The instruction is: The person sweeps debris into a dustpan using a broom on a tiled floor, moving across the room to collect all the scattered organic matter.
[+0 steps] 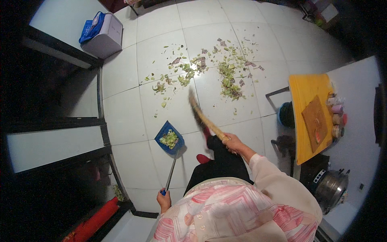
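Observation:
My left hand [164, 199] is closed around the handle end of a long-handled blue dustpan [156, 139]. Chopped green vegetable scraps [169, 139] lie in its pan, which rests on the floor. In my right hand [232, 142] is the pale handle of a broom [213, 127]; its dark, blurred head points forward over the tiles. Beyond the broom, a loose pile of green scraps [228, 78] and a scattered band of scraps [187, 71] lie on the white floor. Torn pieces of printed paper [202, 62] are mixed in among them.
At right stands a yellow-topped table [308, 87] bearing a wooden cutting board [313, 121] and several jars [336, 131]. A blue bucket [281, 114] sits beside it, and a metal pot [332, 187] nearer me. A white bin [110, 37] with a blue bag [93, 28] stands upper left.

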